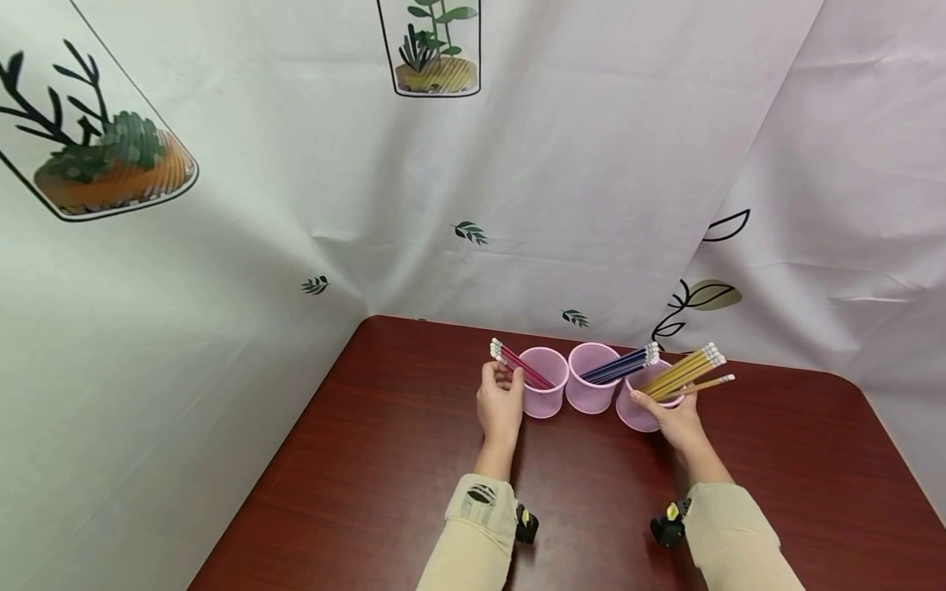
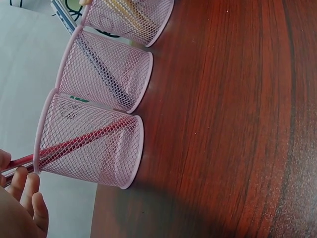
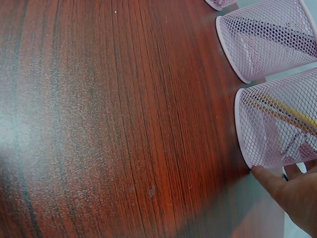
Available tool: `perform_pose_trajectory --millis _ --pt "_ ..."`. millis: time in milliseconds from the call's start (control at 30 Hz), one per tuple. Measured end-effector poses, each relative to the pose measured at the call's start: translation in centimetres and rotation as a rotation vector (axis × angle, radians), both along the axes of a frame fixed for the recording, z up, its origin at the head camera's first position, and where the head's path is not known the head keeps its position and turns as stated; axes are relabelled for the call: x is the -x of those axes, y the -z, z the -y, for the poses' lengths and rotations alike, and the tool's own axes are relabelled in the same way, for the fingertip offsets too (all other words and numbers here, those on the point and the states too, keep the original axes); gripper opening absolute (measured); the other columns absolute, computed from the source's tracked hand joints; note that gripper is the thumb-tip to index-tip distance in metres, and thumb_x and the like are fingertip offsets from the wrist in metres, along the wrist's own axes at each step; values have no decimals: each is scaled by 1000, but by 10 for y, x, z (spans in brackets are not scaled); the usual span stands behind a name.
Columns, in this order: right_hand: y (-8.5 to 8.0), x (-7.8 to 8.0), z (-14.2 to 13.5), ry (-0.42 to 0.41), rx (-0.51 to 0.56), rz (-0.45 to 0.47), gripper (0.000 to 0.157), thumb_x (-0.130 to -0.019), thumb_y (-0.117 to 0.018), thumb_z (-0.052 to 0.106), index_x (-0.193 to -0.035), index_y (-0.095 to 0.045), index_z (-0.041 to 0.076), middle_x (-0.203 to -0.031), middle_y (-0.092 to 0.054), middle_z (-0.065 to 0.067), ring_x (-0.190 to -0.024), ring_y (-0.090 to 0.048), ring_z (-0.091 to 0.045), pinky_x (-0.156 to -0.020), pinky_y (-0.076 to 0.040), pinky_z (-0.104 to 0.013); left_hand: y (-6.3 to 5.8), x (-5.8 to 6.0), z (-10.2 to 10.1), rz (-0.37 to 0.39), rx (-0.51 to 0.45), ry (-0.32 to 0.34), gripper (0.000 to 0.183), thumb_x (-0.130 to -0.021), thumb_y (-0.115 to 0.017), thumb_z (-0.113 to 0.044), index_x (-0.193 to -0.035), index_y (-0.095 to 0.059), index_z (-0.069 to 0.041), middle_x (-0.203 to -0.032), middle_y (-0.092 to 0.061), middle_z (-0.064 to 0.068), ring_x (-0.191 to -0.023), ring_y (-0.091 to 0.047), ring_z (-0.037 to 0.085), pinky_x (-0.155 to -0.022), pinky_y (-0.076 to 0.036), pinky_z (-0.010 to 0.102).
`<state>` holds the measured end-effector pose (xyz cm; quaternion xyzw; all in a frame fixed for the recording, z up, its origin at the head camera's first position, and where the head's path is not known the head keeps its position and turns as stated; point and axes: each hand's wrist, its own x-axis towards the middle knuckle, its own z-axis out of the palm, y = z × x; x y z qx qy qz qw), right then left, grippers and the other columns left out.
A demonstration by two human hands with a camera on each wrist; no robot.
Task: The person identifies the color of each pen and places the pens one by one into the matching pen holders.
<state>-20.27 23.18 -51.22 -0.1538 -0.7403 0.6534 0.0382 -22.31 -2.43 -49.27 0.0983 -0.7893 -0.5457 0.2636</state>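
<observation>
Three pink mesh pencil cups stand in a row on the table. In the left cup, red pencils with white erasers lean leftward over the rim. My left hand pinches them just outside that rim; the left wrist view shows its fingertips at the pencils. Dark blue pencils lean right in the middle cup. Yellow pencils lean right in the right cup, one lower than the others. My right hand grips this cup's right side, partly hidden behind the mesh in the right wrist view.
The dark red wooden table extends in front of the cups. Behind and to the left hangs a white cloth printed with plants, close to the table's back edge. A small black device sits at each wrist.
</observation>
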Motion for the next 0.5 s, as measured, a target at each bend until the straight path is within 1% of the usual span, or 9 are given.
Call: perform_pose_trajectory --millis 33,100,167,200,233,267,333,467,500 --pt "1 0 0 -2 -3 -7 95 -80 -73 27 -141 -1 12 -143 -18 -20 -128 -24 -28 -108 -18 -36 0 0 0 0 -4 0 19 -80 -70 -18 -90 -56 -10 -75 -63 -4 -63 -59 8 -58 -48 27" --pt "9 3 -3 -3 -15 -28 95 -79 -74 30 -140 -3 15 -141 -22 -19 -126 -27 -26 -106 -21 -31 0 1 1 4 -9 -3 18 -80 -69 -18 -89 -56 -10 -74 -63 -4 -63 -59 8 -58 -48 27" --pt "12 4 -4 0 -11 -39 96 -77 -75 32 -140 -5 16 -140 -23 -18 -125 -28 -24 -105 -21 -30 0 2 2 8 -5 -6 18 -80 -69 -18 -89 -56 -10 -74 -62 -4 -63 -59 8 -58 -47 28" --pt "15 5 -6 0 -11 -39 96 -77 -75 33 -140 -5 18 -140 -23 -17 -125 -28 -24 -105 -21 -29 1 2 2 9 -2 -8 17 -80 -69 -18 -89 -56 -10 -74 -62 -4 -63 -59 8 -58 -47 27" --pt "14 5 -6 2 1 -38 97 -77 -76 32 -141 -4 17 -141 -22 -18 -126 -27 -25 -106 -20 -32 1 3 3 10 1 -9 16 -80 -69 -18 -88 -56 -10 -73 -62 -4 -63 -59 8 -58 -48 28" --pt "17 6 -8 2 5 -35 98 -76 -76 33 -141 -4 19 -141 -23 -17 -126 -27 -25 -107 -19 -32 1 3 3 14 3 -11 16 -80 -69 -18 -88 -57 -10 -73 -61 -3 -63 -59 8 -58 -48 28" --pt "15 6 -7 4 25 -28 100 -75 -77 32 -141 -2 17 -142 -21 -18 -128 -24 -27 -108 -15 -37 2 4 4 16 3 -12 14 -81 -68 -17 -87 -57 -11 -73 -61 -4 -63 -58 8 -58 -48 27" --pt "15 5 -7 -2 24 -37 99 -75 -77 32 -141 -4 18 -141 -24 -16 -127 -26 -25 -107 -17 -33 2 3 6 13 2 -14 12 -81 -68 -15 -84 -58 -10 -71 -60 -3 -62 -58 9 -58 -48 27" --pt "12 4 -5 1 16 -37 98 -76 -76 31 -141 -4 16 -141 -25 -16 -126 -26 -24 -107 -17 -33 2 3 6 12 4 -14 12 -81 -68 -14 -83 -58 -10 -71 -60 -2 -61 -58 9 -58 -48 27"
